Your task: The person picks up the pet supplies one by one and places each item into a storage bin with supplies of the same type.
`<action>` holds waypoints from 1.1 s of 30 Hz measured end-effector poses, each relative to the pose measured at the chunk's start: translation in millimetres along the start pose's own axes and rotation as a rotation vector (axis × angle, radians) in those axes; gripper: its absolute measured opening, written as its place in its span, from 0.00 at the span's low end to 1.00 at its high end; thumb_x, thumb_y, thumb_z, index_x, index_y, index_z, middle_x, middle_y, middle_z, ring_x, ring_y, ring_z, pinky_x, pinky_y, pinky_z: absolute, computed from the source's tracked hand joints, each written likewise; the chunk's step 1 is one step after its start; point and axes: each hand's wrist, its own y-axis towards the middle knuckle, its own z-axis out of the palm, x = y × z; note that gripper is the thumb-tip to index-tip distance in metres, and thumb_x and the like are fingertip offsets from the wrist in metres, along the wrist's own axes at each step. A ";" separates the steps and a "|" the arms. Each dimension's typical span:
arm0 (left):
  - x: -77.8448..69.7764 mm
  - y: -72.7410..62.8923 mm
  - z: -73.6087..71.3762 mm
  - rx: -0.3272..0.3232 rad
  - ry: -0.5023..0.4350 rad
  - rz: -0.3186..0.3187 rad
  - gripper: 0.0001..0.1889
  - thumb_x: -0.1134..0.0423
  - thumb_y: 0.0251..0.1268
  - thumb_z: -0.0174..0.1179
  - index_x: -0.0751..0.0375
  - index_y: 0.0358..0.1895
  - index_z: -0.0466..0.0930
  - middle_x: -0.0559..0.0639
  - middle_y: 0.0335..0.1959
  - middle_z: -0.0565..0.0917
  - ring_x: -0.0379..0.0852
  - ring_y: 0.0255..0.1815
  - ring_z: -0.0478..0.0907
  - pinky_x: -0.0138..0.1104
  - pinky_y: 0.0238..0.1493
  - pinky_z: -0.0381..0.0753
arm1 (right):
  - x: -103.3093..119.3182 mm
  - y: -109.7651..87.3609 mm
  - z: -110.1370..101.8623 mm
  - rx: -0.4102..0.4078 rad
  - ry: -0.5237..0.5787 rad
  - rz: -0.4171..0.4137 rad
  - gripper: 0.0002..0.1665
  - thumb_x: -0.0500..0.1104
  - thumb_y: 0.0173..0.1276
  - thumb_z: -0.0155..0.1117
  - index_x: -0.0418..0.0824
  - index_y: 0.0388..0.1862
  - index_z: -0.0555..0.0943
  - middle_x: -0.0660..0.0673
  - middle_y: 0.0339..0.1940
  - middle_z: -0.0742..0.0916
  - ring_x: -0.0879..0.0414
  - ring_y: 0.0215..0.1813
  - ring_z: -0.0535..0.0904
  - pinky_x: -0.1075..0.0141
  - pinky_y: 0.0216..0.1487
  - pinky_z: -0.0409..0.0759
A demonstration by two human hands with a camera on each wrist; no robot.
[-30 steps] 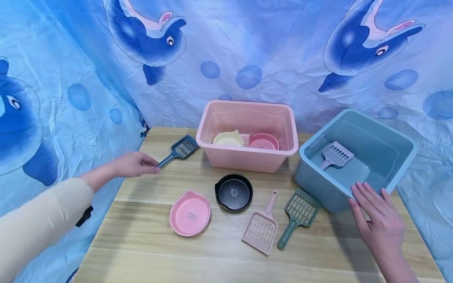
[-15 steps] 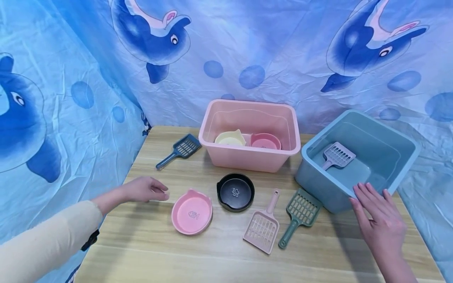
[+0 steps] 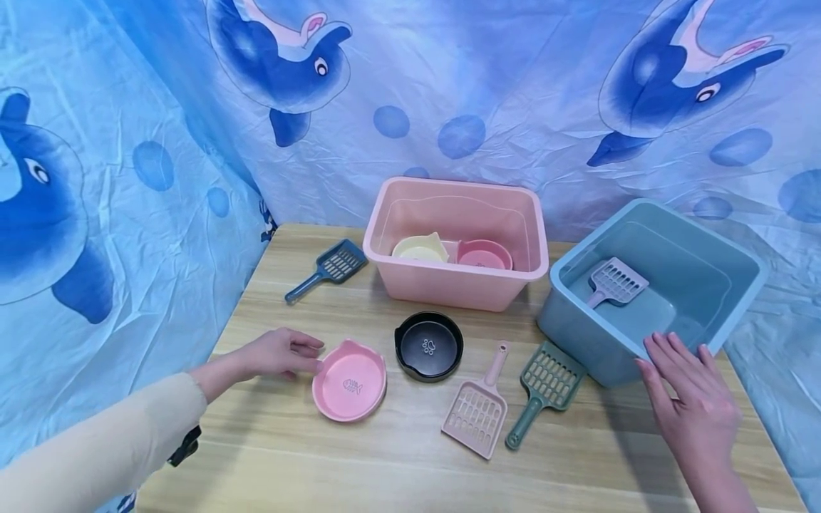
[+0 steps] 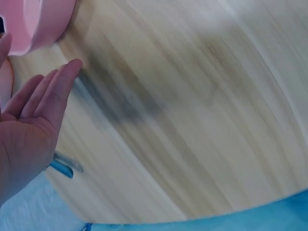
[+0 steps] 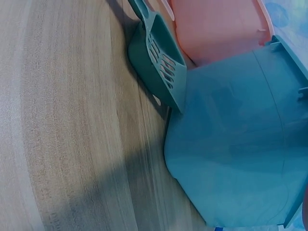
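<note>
L hand open-ish, fingers loose, empty, by pink bowl, front-L of blk bowl; contact unclear. R hand, fingers straight, on blue bin rim, R of blk bowl. Wood-grain table beneath blk bowl, dolphin sheet beyond.

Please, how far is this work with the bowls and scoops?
Apparently done: two bowls in the pink bin, one scoop in the blue bin. In hand: left hand at the fish-marked bowl, no visible grip; right hand on the blue bin. Probably left: that bowl, the black bowl, three scoops on the table.
</note>
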 end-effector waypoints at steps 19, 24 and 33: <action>-9.3 19.9 14.5 0.048 -0.226 -0.049 0.29 0.66 0.69 0.73 0.77 0.68 0.78 0.64 0.54 0.90 0.53 0.50 0.90 0.46 0.48 0.93 | -0.1 0.0 -1.1 -0.003 -0.006 -0.006 0.31 0.64 0.81 0.61 0.40 0.60 0.89 0.32 0.53 0.90 0.74 0.73 0.72 0.53 0.83 0.68; -13.8 23.5 14.6 0.022 -0.196 -0.094 0.25 0.69 0.68 0.73 0.77 0.65 0.81 0.61 0.49 0.91 0.52 0.45 0.91 0.43 0.43 0.94 | -0.4 0.8 -1.4 0.006 -0.014 0.001 0.32 0.65 0.81 0.60 0.40 0.61 0.89 0.32 0.53 0.90 0.75 0.73 0.71 0.52 0.83 0.67; -14.5 26.6 19.4 -0.007 -0.187 -0.133 0.20 0.75 0.63 0.71 0.77 0.58 0.84 0.59 0.44 0.91 0.52 0.40 0.91 0.42 0.40 0.94 | -0.3 -0.2 -0.8 0.002 -0.013 -0.006 0.32 0.64 0.80 0.61 0.40 0.60 0.89 0.33 0.53 0.90 0.75 0.73 0.71 0.53 0.83 0.68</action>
